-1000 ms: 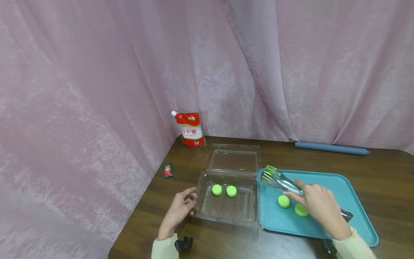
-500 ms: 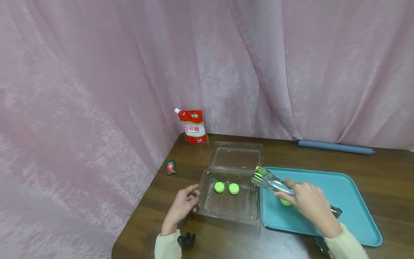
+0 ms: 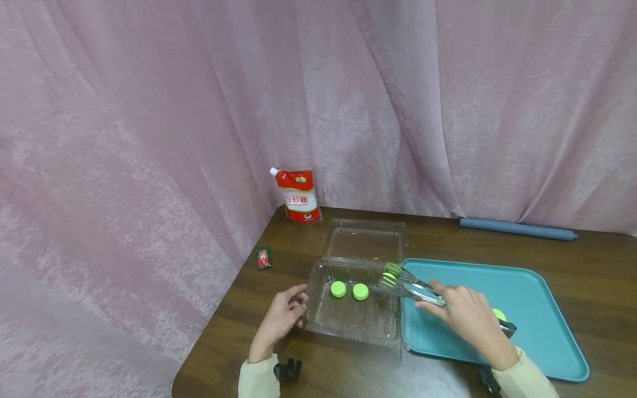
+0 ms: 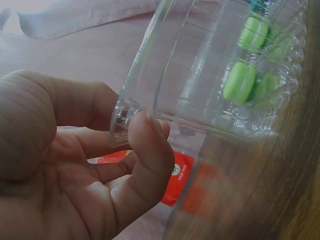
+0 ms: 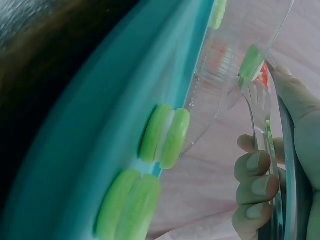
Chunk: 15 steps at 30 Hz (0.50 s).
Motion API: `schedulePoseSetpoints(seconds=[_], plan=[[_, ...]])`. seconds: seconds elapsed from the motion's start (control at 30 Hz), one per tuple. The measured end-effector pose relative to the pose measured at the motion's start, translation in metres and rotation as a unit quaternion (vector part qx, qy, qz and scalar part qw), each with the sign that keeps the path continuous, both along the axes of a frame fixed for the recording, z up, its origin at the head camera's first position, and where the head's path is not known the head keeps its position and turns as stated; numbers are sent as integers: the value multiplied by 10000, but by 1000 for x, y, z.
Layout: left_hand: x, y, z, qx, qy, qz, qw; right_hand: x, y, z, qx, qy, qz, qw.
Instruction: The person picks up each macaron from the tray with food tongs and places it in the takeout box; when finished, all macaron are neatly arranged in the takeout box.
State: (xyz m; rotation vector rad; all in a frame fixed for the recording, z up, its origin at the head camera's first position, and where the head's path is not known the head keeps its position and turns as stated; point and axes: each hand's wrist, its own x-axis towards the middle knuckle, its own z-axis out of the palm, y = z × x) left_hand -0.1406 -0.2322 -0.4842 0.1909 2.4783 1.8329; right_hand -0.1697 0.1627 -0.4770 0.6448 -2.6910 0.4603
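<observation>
My left hand [image 3: 280,315] pinches the left rim of a clear plastic clamshell box [image 4: 172,117], fingers curled at its edge. Inside the box sit two green macarons [image 3: 338,289] side by side. In my right hand [image 3: 470,315] is a pair of metal tongs [image 3: 423,290], gripped round the arms. The tong tips hold a third green macaron [image 3: 389,278] over the right part of the box, beyond the tray's left edge. Two more macarons [image 5: 165,135] rest on the teal tray [image 3: 537,309]; in the head view the right hand hides most of them.
The box's lid [image 3: 365,239] lies folded back behind it. A red and white pouch [image 3: 301,199] stands at the back left, with a small green and red packet [image 3: 264,258] nearer the left edge. A blue-grey roll [image 3: 517,229] lies along the back by the pink curtain [image 3: 358,110].
My right hand has carried the tongs and macaron leftward from above the tray to above the box. My left hand keeps its place at the rim; the whole view has shifted slightly.
</observation>
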Motion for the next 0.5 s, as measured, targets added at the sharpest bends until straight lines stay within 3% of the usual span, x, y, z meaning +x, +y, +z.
schedulePoseSetpoints(seconds=[0.27,0.5], plan=[[1,-3,-3,-51,63,-71,9999,-3,-8,5,192,-115,163,9996],[-1,-3,-1,-188,66,-104,9997,-11,-12,22,603,30,533,9968]])
